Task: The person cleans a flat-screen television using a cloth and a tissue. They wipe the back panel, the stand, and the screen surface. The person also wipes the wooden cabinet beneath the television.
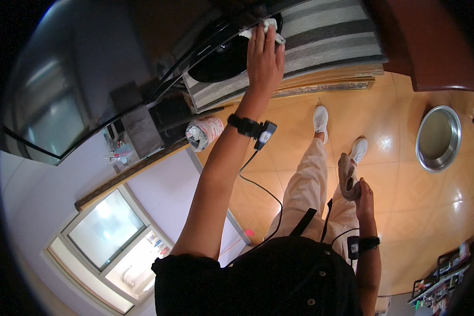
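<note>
My left hand (pixel 265 63) is stretched out, pressing a crumpled white cloth or tissue (pixel 270 24) against the lower edge of a flat-screen television (pixel 98 67). Beneath it lies the television's glossy black round base (pixel 217 65), partly hidden by my hand. The base stands on a grey striped cloth cover (pixel 328 29) over a low cabinet. Down by my right leg, my right hand (pixel 365 199) grips a folded grey-brown cloth (pixel 347 177), which hangs over my trousers and clear of the floor.
A metal basin (pixel 438 138) holding murky liquid sits on the tiled floor (pixel 296 154). Dark red wooden furniture (pixel 446 51) stands at upper right. A filled plastic bag (pixel 204 132) is beside a shelf (pixel 142 134). A cluttered rack (pixel 442 280) is at lower right. Cables run from my wrist straps.
</note>
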Motion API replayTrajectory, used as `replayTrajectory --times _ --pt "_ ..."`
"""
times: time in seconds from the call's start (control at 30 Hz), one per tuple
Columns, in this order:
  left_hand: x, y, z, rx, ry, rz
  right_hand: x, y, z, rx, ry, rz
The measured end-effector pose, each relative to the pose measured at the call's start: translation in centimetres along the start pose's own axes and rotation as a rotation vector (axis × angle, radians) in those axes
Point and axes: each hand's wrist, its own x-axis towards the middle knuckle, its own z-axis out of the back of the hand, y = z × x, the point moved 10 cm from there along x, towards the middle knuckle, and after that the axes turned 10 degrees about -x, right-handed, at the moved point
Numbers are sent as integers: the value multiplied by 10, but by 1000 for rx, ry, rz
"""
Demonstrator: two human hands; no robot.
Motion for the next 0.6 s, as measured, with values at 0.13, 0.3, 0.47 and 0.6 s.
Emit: replayTrajectory --times 0.13,0.3,0.47,0.6 --pt "22 4 -8 28 -41 -4 6 -10 18 18 28 30" --pt "-6 2 0 143 106 -51 10 -15 20 19 83 52" --pt "-51 -8 39 -96 118 -19 5 -4 20 44 60 42" --pt "-47 2 65 -163 -18 109 12 -7 33 19 122 80"
